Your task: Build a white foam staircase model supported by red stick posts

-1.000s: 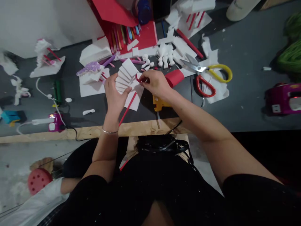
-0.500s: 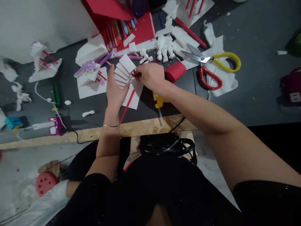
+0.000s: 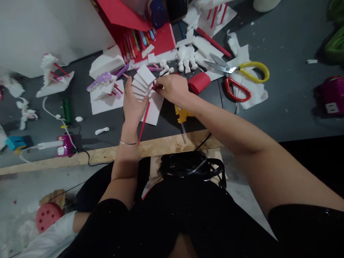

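Observation:
A small fanned staircase model of white foam pieces stands on a white base sheet. My left hand curves around its left side, thumb and fingers gripping the steps. At the right edge of the steps, my right hand pinches a short red stick; its lower end is hard to see. A longer red stick slants from beside my left thumb to the table's edge. Partly beneath my right forearm lies a yellow glue gun, and a red roll sits right of that hand.
Scissors with yellow and red handles lie open at the right, on white scraps. White-and-purple stair models stand to the left. Beyond are colored pens on red card. A purple socket block with cables lies near the front edge. Another person's sleeve shows lower left.
The view has shifted slightly. Both hands stay at the staircase model, my right hand still pinching the short red stick. The longer red stick's upper end sits a little nearer my left thumb.

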The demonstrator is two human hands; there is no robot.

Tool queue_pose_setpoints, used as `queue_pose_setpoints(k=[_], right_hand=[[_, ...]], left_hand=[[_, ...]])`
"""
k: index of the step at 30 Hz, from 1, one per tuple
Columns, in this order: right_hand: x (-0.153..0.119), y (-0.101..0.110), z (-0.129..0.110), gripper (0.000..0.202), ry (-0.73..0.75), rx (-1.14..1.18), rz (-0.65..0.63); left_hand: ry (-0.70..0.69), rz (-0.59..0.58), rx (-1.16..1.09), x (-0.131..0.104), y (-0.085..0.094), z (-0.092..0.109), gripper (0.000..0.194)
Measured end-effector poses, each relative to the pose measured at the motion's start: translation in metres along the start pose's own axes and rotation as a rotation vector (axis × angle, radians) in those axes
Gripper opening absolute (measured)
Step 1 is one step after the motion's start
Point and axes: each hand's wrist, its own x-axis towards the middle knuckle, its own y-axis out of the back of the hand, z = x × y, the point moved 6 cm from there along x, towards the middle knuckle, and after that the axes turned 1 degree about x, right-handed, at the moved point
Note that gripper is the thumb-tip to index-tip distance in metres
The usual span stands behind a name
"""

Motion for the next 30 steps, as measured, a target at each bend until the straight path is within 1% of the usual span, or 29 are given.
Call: queue_pose_setpoints(k=[4, 7, 10, 13, 16, 20, 24, 27, 30], right_hand=[[0.003, 0.012, 0.015, 0.024, 0.058, 0.143, -0.012], [0.013, 0.025, 0.028, 0.022, 0.084, 0.242, -0.015], [0.028, 0.034, 0.039, 0.014, 0.073, 0.276, 0.013], [0.042, 0.034, 0.043, 0.006, 0.045, 0.255, 0.011], [0.047, 0.029, 0.040, 0.008, 0.041, 0.166, -0.034], [0.045, 0.019, 0.031, 0.015, 0.056, 0.060, -0.084], [0.046, 0.012, 0.022, 0.021, 0.067, 0.087, -0.116], [0.050, 0.014, 0.019, 0.025, 0.070, 0.117, -0.110], [0.052, 0.015, 0.018, 0.023, 0.081, 0.131, -0.134]], left_hand=[[-0.004, -0.026, -0.031, 0.001, 0.003, -0.002, 0.108], [-0.037, -0.060, -0.063, 0.001, 0.005, -0.001, 0.109], [-0.071, -0.099, -0.082, 0.002, 0.008, 0.001, 0.111], [-0.103, -0.179, -0.097, 0.002, 0.012, 0.005, 0.113], [-0.119, -0.252, -0.095, 0.004, 0.017, 0.009, 0.115], [-0.100, -0.293, -0.091, 0.009, 0.026, 0.012, 0.115], [-0.076, -0.310, -0.103, 0.013, 0.032, 0.015, 0.117], [-0.073, -0.326, -0.075, 0.012, 0.031, 0.013, 0.119], [-0.079, -0.334, -0.048, 0.012, 0.028, 0.009, 0.119]])
